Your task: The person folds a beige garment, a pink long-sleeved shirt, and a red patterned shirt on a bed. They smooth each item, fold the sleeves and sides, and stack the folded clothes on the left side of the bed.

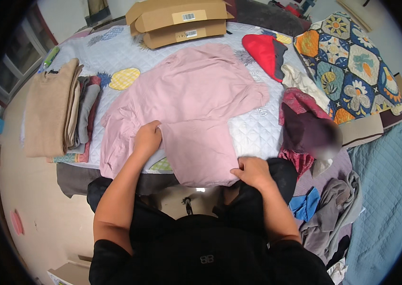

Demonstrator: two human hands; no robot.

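Pinching a folded edge of the pink shirt (186, 104), the left hand (147, 138) has its fingers curled down onto the cloth near the shirt's middle, while the right hand (253, 172) is clenched on the shirt's bottom hem where it hangs over the near edge of the bed (253, 128). The right fingertips are tucked under the fabric and cannot be seen. The shirt lies spread flat across the middle of the bed, one sleeve folded in toward the left hand, the collar end pointing to the far edge.

By the left edge sits a stack of folded clothes (61, 111), a tan sweater on top; how many pieces lie beneath is hard to tell. At the far edge rest two flat cardboard boxes (179, 21), partly cut off by the top of the picture. Toward the far right corner lies a red garment (263, 50) with something dark folded into it. Along the right edge a loose heap of clothes (305, 123) spills down, and part of it is blurred. A patterned quilt (353, 66) lies beyond it. Near the person's right knee more grey and blue clothes (322, 206) trail off, tangled and hard to sort apart.
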